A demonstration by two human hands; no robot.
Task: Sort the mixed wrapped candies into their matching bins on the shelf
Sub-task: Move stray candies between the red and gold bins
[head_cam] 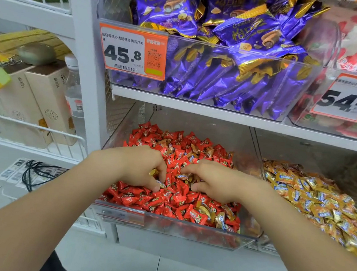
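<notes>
Currently my left hand point(145, 167) and right hand point(210, 181) curl into the red-candy bin point(184, 228), each pinching a gold-wrapped stray point(183, 176); I fear a loose pinch drops it back, or drags red candies point(172, 139) toward the gold-candy bin point(294, 148) alongside.

The orange price tag point(131, 53) on the upper left clear bin point(114, 1) reads 45.8 under 怡口莲流心太妃糖经典巧克力味, with a QR code and a barcode. The purple packs point(166, 2) inside show 怡口莲. The right-hand price tag point(350, 99) reads 54.9; its small print is blurred.

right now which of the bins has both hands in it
The lower bin of red candies; the gold-candy bin right of it and the purple-pack bin above go untouched.
</notes>
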